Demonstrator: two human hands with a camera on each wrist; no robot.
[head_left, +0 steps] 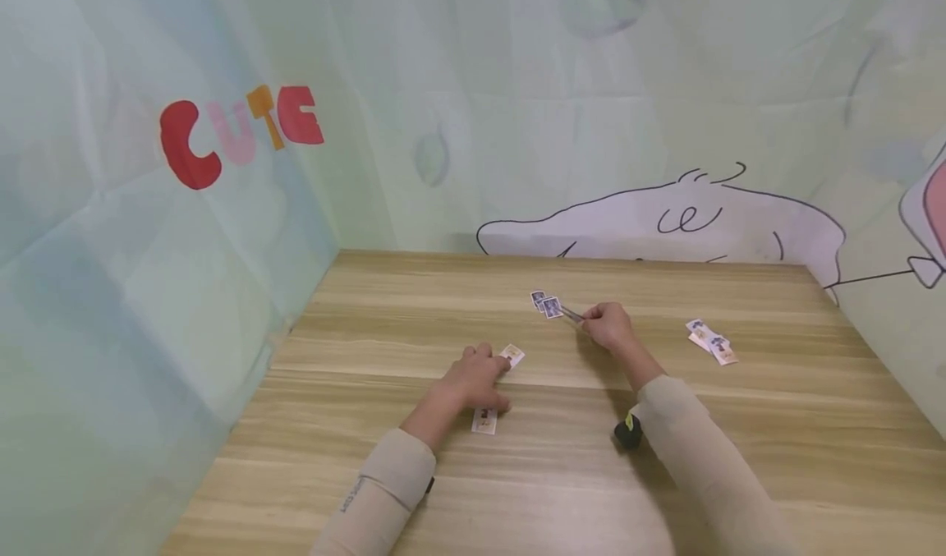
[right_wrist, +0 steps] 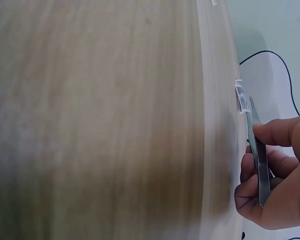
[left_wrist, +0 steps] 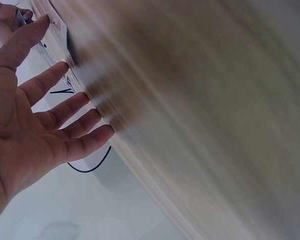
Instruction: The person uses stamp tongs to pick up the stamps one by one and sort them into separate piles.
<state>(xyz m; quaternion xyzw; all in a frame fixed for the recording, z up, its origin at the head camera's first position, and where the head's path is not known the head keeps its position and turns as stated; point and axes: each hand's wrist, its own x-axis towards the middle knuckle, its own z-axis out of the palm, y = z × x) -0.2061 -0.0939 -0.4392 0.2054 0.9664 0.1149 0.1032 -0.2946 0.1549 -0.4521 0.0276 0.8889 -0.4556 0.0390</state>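
Observation:
My right hand [head_left: 609, 326] grips metal tweezers [right_wrist: 261, 165], their tips pointing left to a small overlapping group of dark-pictured stamps [head_left: 551, 308] near the back of the table. In the right wrist view the tips meet the edge of these stamps [right_wrist: 243, 100]; whether they pinch one I cannot tell. Fingers spread, my left hand [head_left: 473, 379] rests its fingertips on the tabletop. One pale stamp [head_left: 513, 354] lies by its index finger, and another pale stamp [head_left: 484, 422] lies partly under its thumb. A stamp's toothed edge [left_wrist: 65, 37] shows in the left wrist view.
Several overlapping pink and white stamps [head_left: 714, 343] lie on the right side of the wooden table [head_left: 355, 334]. Printed cloth [head_left: 414, 129] hangs behind and to the left of it. A small black object [head_left: 628, 433] sits at the right sleeve.

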